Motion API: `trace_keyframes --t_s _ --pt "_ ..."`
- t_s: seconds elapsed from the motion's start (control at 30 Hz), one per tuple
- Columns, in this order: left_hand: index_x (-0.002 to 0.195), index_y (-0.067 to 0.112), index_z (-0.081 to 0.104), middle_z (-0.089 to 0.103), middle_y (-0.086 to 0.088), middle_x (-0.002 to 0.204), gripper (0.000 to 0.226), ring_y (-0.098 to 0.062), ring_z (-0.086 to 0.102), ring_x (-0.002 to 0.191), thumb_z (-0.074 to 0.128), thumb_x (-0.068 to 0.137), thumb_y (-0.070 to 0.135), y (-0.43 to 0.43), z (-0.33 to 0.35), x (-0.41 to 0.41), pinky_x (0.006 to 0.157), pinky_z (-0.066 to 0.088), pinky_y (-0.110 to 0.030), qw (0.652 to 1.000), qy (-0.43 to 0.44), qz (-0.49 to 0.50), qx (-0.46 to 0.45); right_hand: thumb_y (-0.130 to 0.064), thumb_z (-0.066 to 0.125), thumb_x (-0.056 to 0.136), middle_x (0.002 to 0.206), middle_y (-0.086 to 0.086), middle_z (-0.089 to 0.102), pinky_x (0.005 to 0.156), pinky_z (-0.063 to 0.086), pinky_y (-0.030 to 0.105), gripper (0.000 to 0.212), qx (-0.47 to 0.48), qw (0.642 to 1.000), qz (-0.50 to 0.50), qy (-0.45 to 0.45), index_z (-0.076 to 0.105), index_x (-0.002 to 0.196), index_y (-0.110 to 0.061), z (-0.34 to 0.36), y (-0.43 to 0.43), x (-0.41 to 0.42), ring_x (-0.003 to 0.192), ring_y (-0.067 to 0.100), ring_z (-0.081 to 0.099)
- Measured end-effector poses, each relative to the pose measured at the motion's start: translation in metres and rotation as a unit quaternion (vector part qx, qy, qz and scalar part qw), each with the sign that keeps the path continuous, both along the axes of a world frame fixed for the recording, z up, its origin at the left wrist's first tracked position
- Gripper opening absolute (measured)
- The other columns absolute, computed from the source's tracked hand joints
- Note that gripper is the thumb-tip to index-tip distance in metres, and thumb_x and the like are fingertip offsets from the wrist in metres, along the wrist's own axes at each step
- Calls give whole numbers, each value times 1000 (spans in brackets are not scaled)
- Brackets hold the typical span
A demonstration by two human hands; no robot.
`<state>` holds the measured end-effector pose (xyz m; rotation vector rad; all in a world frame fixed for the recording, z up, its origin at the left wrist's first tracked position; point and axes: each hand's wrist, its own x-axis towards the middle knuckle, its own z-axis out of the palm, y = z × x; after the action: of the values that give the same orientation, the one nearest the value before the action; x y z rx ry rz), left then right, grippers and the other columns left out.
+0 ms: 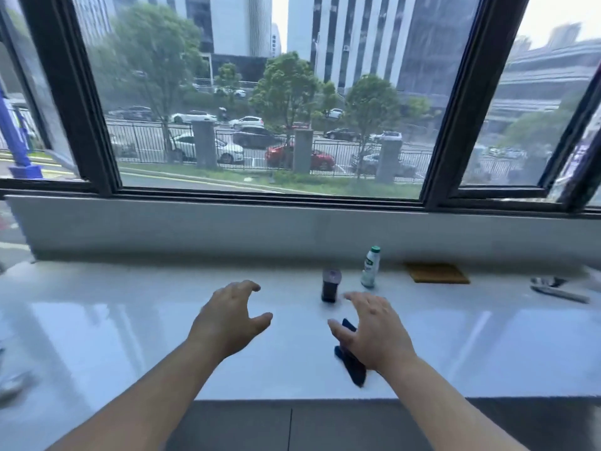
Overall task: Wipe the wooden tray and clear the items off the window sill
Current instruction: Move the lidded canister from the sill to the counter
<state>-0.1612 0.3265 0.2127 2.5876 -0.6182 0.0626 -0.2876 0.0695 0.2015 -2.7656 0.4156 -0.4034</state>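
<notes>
A white glossy window sill (130, 320) runs across the view. My left hand (227, 317) hovers over its middle, fingers spread and empty. My right hand (374, 330) hovers to the right, fingers spread, just above a dark blue cloth (353, 366) lying on the sill; part of the cloth is hidden under the palm. Beyond the right hand stands a small dark jar (330, 284) with a purple lid. A clear plastic bottle (370, 266) with a green cap stands behind it. The flat wooden tray (435, 272) lies further right near the wall.
A grey metal tool (557, 289) lies at the sill's far right. Something pale and blurred (13, 382) sits at the left edge. The black-framed window (270, 193) rises behind the sill. Grey floor tiles (292, 424) show below the sill's front edge.
</notes>
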Motion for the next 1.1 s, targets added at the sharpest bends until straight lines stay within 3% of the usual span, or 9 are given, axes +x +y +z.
trace_keyframes --t_s 0.23,0.43,0.77,0.93,1.1 --pt "148 36 46 49 14 154 65 -14 40 143 63 90 60 -175 -14 -10 107 44 -36 999 12 -34 17 -71 48 87 142 -2 59 112 42 40 75 24 998 -46 -20 51 146 -24 -3 -164 -21 134 25 46" --pt "148 37 46 50 14 153 68 -14 41 141 61 88 64 -257 -28 -8 108 43 -35 996 34 -62 55 -74 44 85 147 -3 55 114 40 40 79 63 996 -63 -1 49 148 -26 -23 -230 -25 137 22 44" --pt "148 34 45 50 13 151 67 -16 42 138 63 88 58 -294 -55 80 98 47 -36 996 52 -55 55 -68 55 91 150 -8 51 113 39 37 71 81 992 -92 25 47 149 -29 -56 -260 33 139 19 40" --pt "150 33 46 50 12 154 71 -17 46 138 64 86 59 -290 -58 144 101 47 -37 995 70 -64 25 -68 56 90 148 -8 52 111 39 37 71 57 991 -122 22 47 149 -29 -37 -262 91 138 19 40" --pt "148 34 45 48 11 154 69 -17 44 138 65 86 56 -285 -50 209 90 45 -36 997 65 -43 2 -67 57 88 149 -6 52 113 37 39 73 38 991 -128 2 48 149 -29 -23 -258 145 140 21 40"
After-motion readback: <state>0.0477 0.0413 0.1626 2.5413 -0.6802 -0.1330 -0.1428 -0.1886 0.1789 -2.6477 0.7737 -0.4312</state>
